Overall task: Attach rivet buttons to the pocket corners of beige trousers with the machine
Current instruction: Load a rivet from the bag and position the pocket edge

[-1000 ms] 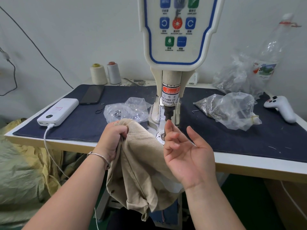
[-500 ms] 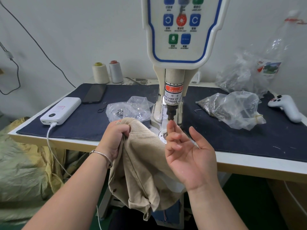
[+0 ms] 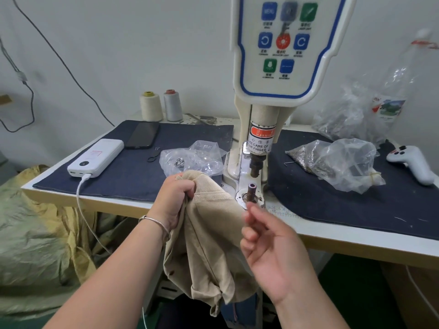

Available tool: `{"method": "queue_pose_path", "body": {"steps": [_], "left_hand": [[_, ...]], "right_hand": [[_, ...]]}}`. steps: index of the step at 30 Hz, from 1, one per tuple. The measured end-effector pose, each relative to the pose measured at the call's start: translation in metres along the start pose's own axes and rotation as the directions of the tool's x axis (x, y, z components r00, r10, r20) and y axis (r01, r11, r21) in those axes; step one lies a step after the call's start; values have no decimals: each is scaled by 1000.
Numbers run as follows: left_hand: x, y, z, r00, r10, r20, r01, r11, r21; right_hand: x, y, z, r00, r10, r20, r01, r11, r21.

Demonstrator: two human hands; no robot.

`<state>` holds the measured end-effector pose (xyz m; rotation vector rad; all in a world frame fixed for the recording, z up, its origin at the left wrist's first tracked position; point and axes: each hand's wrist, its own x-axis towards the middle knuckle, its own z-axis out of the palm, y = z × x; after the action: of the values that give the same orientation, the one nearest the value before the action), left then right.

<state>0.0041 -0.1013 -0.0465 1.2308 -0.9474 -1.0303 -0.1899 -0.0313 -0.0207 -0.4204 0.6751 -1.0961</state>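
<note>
At the front edge of the white worktable, covered with a dark navy cloth mat, stands the cream-and-blue riveting machine with its button panel up top and a warning label on the ram. Under the ram, a small dark cylindrical lower die post rises from a round metal plate; nothing lies on it (no fabric over it yet).

The beige twill trousers hang bunched off the table edge, just left of the die plate, upper fold level with the tabletop. The left hand, silver bangle at the wrist, grips that upper fold in a closed fist. The right hand hovers palm-up just in front of the die post, thumb and forefinger drawn near each other, other fingers loosely curled; motion blur at the tips, so I cannot tell whether a rivet is pinched there.

Smaller items: clear plastic bag of metal fittings right of the machine, another crumpled clear bag left of it, white power bank, black phone, two thread cones.

Progress, as judged: one small dark stud-like spot shows low on the cloth, unclear if a rivet. Pocket corner not yet on the die; placing and pressing appear to remain.
</note>
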Motion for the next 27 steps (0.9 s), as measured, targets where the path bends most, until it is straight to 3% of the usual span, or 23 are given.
{"method": "queue_pose_path", "body": {"steps": [2, 4, 6, 8, 10, 14, 18, 21, 27], "left_hand": [[-2, 2, 0, 1000, -8, 5, 8, 1000, 11], [-4, 5, -3, 1000, -11, 16, 10, 998, 57], [-6, 8, -8, 1000, -14, 12, 13, 995, 103], [-6, 12, -16, 999, -21, -38, 25, 992, 121], [-1, 17, -29, 996, 1, -94, 14, 986, 166], [9, 18, -48, 991, -5, -132, 44, 955, 294], [17, 17, -53, 993, -40, -112, 75, 942, 327], [18, 19, -53, 993, -47, -106, 79, 942, 326], [20, 13, -57, 997, -12, -80, 36, 950, 311]], "right_hand": [[-10, 8, 14, 990, -91, 110, 124, 930, -345], [-11, 13, 34, 939, -225, 259, 337, 747, -573], [2, 11, 58, 836, -414, 360, 540, 504, -674], [30, 7, 82, 722, -556, 412, 622, 260, -739], [68, 1, 101, 681, -603, 415, 609, 152, -779], [141, -3, 125, 778, -405, 480, 415, -242, -877], [181, 7, 132, 864, -66, 498, 318, -696, -644], [195, 16, 132, 901, 28, 434, 279, -803, -527], [203, 22, 136, 880, -81, 468, 220, -804, -553]]}}
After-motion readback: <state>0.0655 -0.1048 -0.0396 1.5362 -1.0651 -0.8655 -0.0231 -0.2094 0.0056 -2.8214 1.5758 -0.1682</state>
